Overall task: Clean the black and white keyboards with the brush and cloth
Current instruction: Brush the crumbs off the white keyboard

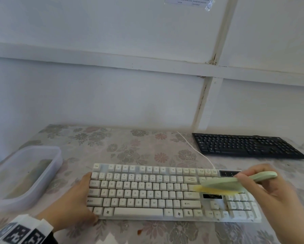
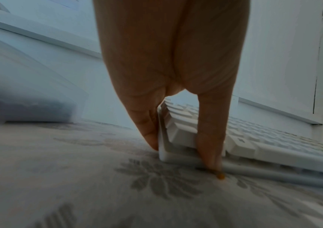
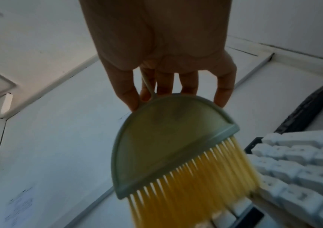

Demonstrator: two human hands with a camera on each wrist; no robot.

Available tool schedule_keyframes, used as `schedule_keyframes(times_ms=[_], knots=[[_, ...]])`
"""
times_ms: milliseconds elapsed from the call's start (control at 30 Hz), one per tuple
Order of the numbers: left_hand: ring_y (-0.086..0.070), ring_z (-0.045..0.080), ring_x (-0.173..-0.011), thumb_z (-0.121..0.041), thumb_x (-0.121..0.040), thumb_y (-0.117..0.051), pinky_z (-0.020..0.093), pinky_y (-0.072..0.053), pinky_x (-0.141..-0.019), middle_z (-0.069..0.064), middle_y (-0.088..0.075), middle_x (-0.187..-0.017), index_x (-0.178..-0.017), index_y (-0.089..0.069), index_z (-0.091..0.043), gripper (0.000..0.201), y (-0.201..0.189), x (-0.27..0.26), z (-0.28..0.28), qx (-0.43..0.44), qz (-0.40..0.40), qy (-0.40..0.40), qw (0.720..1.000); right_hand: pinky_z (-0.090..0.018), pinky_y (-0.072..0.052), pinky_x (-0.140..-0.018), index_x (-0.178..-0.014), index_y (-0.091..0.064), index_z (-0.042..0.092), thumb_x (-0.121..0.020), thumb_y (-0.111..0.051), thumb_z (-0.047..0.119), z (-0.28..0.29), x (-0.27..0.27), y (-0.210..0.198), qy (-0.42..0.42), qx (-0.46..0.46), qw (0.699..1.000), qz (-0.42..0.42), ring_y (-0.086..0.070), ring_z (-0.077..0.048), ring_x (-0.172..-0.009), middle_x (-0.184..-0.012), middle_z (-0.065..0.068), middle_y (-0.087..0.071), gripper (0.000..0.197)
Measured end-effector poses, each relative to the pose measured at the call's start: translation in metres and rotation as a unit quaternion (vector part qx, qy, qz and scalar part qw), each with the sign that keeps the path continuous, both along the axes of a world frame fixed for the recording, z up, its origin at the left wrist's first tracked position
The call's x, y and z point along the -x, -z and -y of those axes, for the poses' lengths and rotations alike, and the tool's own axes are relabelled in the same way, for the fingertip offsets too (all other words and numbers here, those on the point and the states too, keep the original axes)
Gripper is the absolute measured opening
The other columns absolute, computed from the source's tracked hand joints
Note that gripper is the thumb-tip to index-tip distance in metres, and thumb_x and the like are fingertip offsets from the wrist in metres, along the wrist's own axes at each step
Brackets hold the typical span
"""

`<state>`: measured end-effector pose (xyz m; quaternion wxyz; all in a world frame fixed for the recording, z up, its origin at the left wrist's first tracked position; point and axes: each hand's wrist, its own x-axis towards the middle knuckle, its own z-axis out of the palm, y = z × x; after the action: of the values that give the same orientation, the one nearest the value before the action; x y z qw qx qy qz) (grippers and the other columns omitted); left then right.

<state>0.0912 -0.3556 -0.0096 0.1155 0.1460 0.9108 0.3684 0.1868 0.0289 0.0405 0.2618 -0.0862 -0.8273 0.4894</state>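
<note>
The white keyboard (image 1: 138, 191) lies near the front of the table. My left hand (image 1: 87, 198) braces its left end. In the left wrist view a straight finger (image 2: 151, 131) presses its side and the thumb (image 2: 209, 138) lies over its front edge. My right hand (image 1: 244, 178) grips the green handle of a brush (image 1: 223, 184). The yellow bristles (image 3: 195, 185) touch the keys near the right-hand key cluster (image 3: 293, 166). The black keyboard (image 1: 244, 145) lies untouched at the back right.
A translucent plastic tub (image 1: 24, 173) stands at the left, with something greenish inside that I cannot make out. A white cable (image 1: 195, 148) runs from the white keyboard toward the wall. A small orange stain (image 1: 139, 231) marks the floral tablecloth in front.
</note>
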Motion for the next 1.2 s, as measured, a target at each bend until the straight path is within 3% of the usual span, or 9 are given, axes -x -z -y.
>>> schedule_keyframes(times_ms=[167,333,533,600,667,733,800,1000,1200], knots=[[-0.051,-0.003,-0.106,-0.023,-0.049,-0.077,0.011,-0.044,-0.077,-0.019,-0.048,-0.119,-0.122,-0.024,-0.042,0.093,0.004,0.003,0.001,-0.006,0.014,-0.011,1.0,-0.021,-0.042,-0.06,-0.075,-0.057,0.035,-0.083,-0.067,0.012,-0.018,-0.004,0.001,0.057,-0.107,0.993,0.003,-0.057,-0.009,-0.076,-0.077,0.018,-0.064,0.027],[-0.051,-0.001,-0.107,-0.041,-0.036,-0.07,0.015,-0.045,-0.081,-0.02,-0.049,-0.117,-0.11,-0.026,-0.05,0.087,0.001,0.002,0.0,-0.006,0.013,-0.009,1.0,-0.016,-0.045,-0.06,-0.083,-0.061,0.026,-0.077,-0.071,0.035,-0.026,-0.009,-0.001,0.033,-0.046,0.997,-0.052,-0.06,-0.01,-0.072,-0.076,0.005,-0.066,0.015],[-0.052,-0.004,-0.103,-0.047,-0.033,-0.068,0.012,-0.045,-0.076,-0.02,-0.049,-0.114,-0.107,-0.026,-0.05,0.085,-0.007,-0.004,-0.005,-0.012,0.019,-0.007,1.0,-0.011,-0.04,-0.061,-0.081,-0.06,0.032,-0.083,-0.067,0.013,-0.034,-0.009,0.005,0.06,-0.101,0.993,-0.018,-0.057,0.0,-0.078,-0.081,0.017,-0.064,0.02],[-0.051,-0.005,-0.102,-0.04,-0.039,-0.074,0.011,-0.045,-0.073,-0.021,-0.048,-0.113,-0.11,-0.025,-0.048,0.087,-0.005,-0.003,-0.004,-0.009,0.02,-0.008,1.0,-0.011,-0.043,-0.066,-0.083,-0.06,0.031,-0.082,-0.069,0.028,-0.032,-0.01,0.003,0.05,-0.081,0.995,-0.033,-0.059,-0.002,-0.079,-0.08,0.012,-0.066,0.009],[-0.05,-0.005,-0.101,-0.024,-0.051,-0.079,0.01,-0.044,-0.072,-0.02,-0.047,-0.114,-0.119,-0.022,-0.043,0.091,0.0,0.0,-0.002,0.006,0.019,-0.015,1.0,-0.016,-0.046,-0.068,-0.085,-0.061,0.03,-0.076,-0.069,0.051,-0.03,-0.011,0.003,0.026,-0.074,0.996,-0.032,-0.061,-0.006,-0.079,-0.081,0.011,-0.067,0.024],[-0.05,-0.004,-0.101,-0.018,-0.054,-0.079,0.009,-0.043,-0.072,-0.02,-0.048,-0.114,-0.124,-0.021,-0.038,0.093,0.005,0.003,0.001,0.02,0.015,-0.02,0.999,-0.014,-0.044,-0.063,-0.08,-0.06,0.034,-0.082,-0.069,0.034,-0.031,-0.011,0.003,0.031,-0.083,0.996,-0.014,-0.06,-0.006,-0.078,-0.08,0.016,-0.066,0.01],[-0.051,-0.004,-0.102,-0.021,-0.05,-0.078,0.01,-0.043,-0.073,-0.019,-0.049,-0.114,-0.126,-0.022,-0.036,0.095,0.007,0.004,0.002,0.014,0.019,-0.019,1.0,-0.015,-0.041,-0.057,-0.077,-0.058,0.034,-0.084,-0.067,0.012,-0.036,-0.011,0.003,0.05,-0.102,0.994,-0.001,-0.057,-0.011,-0.077,-0.078,0.017,-0.064,0.024],[-0.05,-0.004,-0.104,-0.041,-0.034,-0.068,0.009,-0.043,-0.075,-0.019,-0.048,-0.116,-0.122,-0.024,-0.039,0.099,0.005,0.002,0.001,0.003,0.008,-0.011,1.0,-0.013,-0.045,-0.068,-0.081,-0.061,0.029,-0.078,-0.065,0.03,-0.024,-0.013,-0.003,0.013,-0.049,0.999,-0.012,-0.061,-0.007,-0.079,-0.081,0.015,-0.068,0.006],[-0.051,-0.005,-0.103,-0.042,-0.033,-0.067,0.006,-0.043,-0.074,-0.019,-0.05,-0.114,-0.111,-0.028,-0.046,0.087,0.001,0.0,-0.002,-0.012,0.001,-0.008,1.0,-0.023,-0.041,-0.049,-0.072,-0.052,0.038,-0.086,-0.063,0.01,-0.036,-0.016,-0.007,0.126,-0.133,0.983,0.023,-0.054,-0.015,-0.049,-0.065,-0.004,-0.06,0.033]])
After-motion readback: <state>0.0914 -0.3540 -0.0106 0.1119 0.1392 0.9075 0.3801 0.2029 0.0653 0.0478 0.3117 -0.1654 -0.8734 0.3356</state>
